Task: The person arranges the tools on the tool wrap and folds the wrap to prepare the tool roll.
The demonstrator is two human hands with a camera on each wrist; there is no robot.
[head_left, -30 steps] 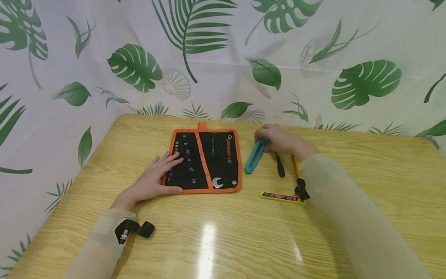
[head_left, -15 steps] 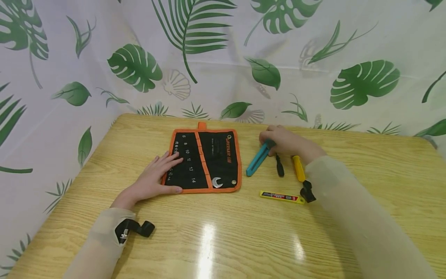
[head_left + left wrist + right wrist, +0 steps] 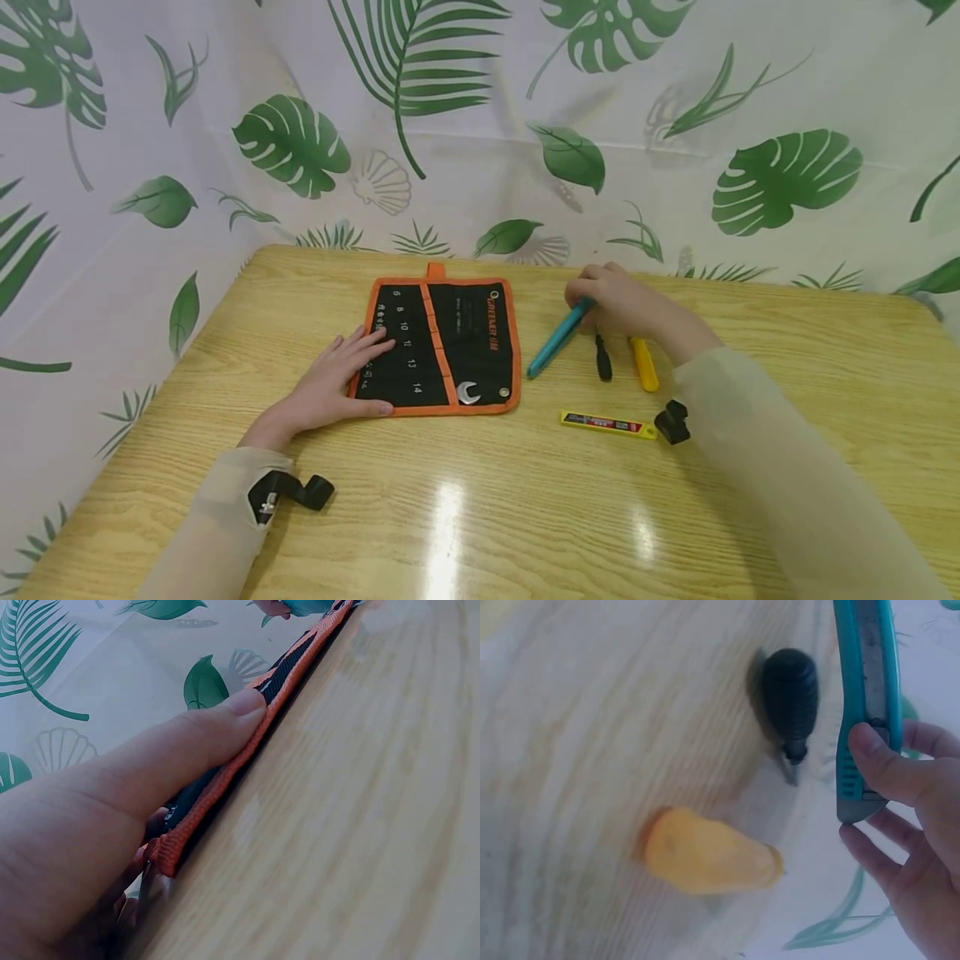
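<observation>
The head view placed the teal utility knife (image 3: 558, 340) just right of the black pouch (image 3: 472, 350), its far end pinched between thumb and fingers of the right hand (image 3: 624, 304). The left hand (image 3: 326, 383) lay with fingers outstretched over the pouch's left edge. Right of the knife were a black handle (image 3: 603, 362) and a yellow handle (image 3: 644, 365); nearer lay a slim yellow strip (image 3: 606, 423).

Left hand (image 3: 326, 382) on pouch (image 3: 467, 333), right hand (image 3: 622, 302) gripping cutter (image 3: 558, 340)

A white backdrop (image 3: 457, 196) with green monstera leaves (image 3: 787, 182) and pale seashells (image 3: 382, 183) spans the far and left sides. Near, glare (image 3: 444, 533) streaks the wood-grain tabletop (image 3: 540, 508).
</observation>
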